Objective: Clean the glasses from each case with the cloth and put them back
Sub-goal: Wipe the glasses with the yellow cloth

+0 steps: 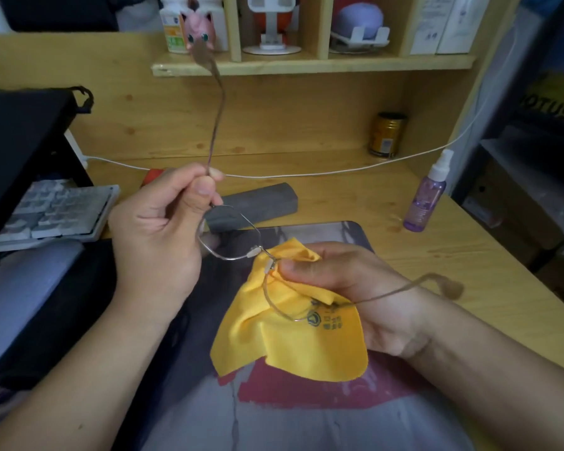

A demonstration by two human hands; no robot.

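Thin metal-rimmed glasses (232, 257) are held above the desk with both arms unfolded. My left hand (163, 229) pinches the frame at the hinge of one lens, and that arm sticks up toward the shelf. My right hand (345, 288) holds a yellow cloth (293, 340) wrapped round the other lens, thumb pressed on the cloth near the nose bridge. The second arm trails right over my wrist. A grey glasses case (258, 203) lies shut on the desk behind the hands. A red object, partly hidden, shows behind my left hand.
A purple spray bottle (427, 196) stands at the right. A yellow can (386, 135) sits by the back wall. A white cable (306, 174) crosses the desk. A keyboard (52, 209) and black pouch (23, 131) are at left. A printed mat (349, 232) lies below.
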